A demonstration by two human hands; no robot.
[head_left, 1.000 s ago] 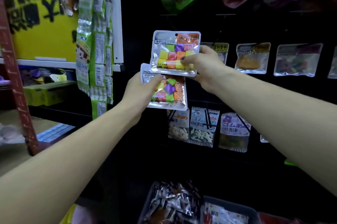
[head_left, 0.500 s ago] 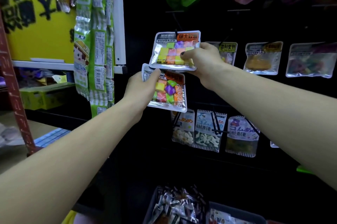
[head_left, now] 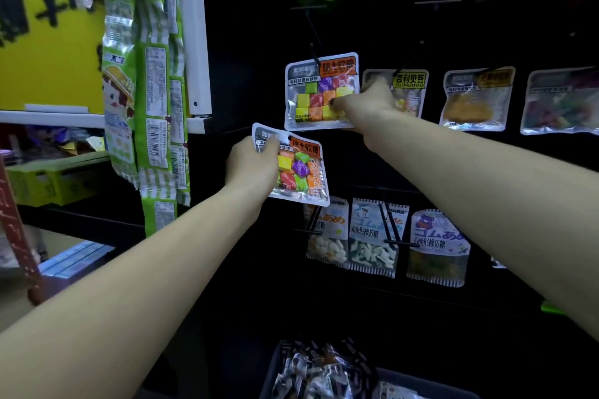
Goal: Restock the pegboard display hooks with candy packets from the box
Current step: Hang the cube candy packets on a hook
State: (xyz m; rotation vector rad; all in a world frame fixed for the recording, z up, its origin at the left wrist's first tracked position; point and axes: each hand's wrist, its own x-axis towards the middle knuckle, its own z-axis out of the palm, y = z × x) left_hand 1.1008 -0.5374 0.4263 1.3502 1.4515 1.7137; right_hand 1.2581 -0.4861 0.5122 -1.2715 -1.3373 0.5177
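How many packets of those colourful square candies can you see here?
2. One packet is up at the pegboard hook, pinched by the right hand. The other packet is lower left, gripped by the left hand. More may hide behind either.

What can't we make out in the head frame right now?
- Upper candy packet: whether its hole is on the hook; too small, dark.
- Right hand: fingers behind the packet, hidden.
- Box: cut off by the bottom edge.
- Left hand: covers the lower candy packet's left side.
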